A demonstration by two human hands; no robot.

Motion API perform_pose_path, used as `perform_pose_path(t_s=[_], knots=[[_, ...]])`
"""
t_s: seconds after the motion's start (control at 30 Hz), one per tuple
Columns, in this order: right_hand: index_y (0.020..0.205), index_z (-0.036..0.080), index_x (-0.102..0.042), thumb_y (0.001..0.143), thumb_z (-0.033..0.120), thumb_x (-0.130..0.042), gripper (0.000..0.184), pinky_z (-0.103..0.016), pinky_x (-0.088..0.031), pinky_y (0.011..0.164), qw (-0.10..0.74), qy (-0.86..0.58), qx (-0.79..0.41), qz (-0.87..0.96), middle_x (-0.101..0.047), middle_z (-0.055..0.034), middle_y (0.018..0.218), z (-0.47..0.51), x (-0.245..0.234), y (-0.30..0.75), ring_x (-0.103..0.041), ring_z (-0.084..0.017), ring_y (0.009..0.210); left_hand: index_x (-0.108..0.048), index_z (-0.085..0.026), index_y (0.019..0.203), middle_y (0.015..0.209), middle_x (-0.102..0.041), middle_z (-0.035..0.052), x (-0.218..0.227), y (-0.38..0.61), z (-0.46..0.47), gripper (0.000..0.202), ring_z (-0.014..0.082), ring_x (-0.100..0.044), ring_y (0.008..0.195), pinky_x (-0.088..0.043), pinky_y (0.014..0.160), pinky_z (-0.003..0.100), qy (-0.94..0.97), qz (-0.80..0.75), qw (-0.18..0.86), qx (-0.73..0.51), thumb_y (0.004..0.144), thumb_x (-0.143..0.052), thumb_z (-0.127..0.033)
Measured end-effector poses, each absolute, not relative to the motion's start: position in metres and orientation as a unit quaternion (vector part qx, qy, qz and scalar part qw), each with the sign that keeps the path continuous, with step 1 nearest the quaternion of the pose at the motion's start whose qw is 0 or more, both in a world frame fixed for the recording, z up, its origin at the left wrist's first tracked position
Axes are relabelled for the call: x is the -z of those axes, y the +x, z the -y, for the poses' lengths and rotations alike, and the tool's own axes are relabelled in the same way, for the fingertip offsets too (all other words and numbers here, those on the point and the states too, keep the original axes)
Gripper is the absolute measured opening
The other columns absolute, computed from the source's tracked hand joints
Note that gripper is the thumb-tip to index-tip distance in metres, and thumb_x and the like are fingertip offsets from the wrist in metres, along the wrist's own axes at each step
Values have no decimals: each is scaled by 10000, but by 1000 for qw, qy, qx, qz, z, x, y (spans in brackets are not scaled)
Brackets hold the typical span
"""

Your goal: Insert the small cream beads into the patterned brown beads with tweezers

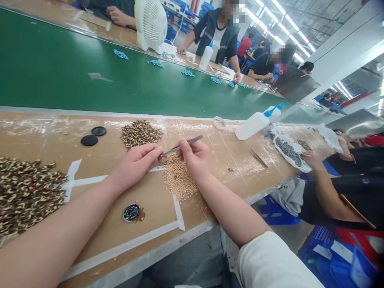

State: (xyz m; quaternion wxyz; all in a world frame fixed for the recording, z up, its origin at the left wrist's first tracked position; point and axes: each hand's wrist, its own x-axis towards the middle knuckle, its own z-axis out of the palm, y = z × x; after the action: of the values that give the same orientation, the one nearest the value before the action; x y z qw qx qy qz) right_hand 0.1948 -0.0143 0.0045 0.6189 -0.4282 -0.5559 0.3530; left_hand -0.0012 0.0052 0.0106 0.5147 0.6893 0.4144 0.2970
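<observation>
My right hand (195, 158) is closed around a pair of grey tweezers (195, 140), whose tips point left toward my other hand. The fingers of my left hand (139, 160) are pinched together at those tips; whatever lies between them is too small to name. Under my right hand spreads a pile of small tan beads (180, 184). Just behind my left hand is a heap of small dark-and-cream parts (141, 133). Nearer to me, a small round dish of black, glossy paste (131, 212) sits on the brown tabletop (156, 228).
A larger heap of dark-and-cream parts (27, 192) lies at left. Two black lids (89, 140), a white bottle (252, 126), and spare tweezers (258, 158) are on the table. A green conveyor belt (75, 80) runs behind. A co-worker's arm (327, 188) reaches in at right.
</observation>
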Motion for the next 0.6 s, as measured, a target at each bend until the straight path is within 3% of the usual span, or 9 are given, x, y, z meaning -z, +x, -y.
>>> perform_pose_path(t_s=[0.2, 0.6], knots=[[832, 198, -675, 929, 518, -709, 336, -244, -453, 455, 616, -408, -368, 564, -608, 37, 588, 16, -5, 195, -547, -75, 469, -620, -176, 908, 601, -395, -47, -6, -3, -6, 466, 60, -351, 529, -291, 501, 177, 671, -395, 571, -259, 984, -520, -624], [867, 219, -651, 953, 510, -696, 307, -258, -456, 445, 649, -431, -337, 528, -629, 35, 593, 21, -2, 194, -567, -91, 454, -459, -178, 782, 622, -388, -64, -1, 3, -4, 487, 11, -241, 450, -163, 432, 163, 468, -297, 772, -311, 891, -702, -585]])
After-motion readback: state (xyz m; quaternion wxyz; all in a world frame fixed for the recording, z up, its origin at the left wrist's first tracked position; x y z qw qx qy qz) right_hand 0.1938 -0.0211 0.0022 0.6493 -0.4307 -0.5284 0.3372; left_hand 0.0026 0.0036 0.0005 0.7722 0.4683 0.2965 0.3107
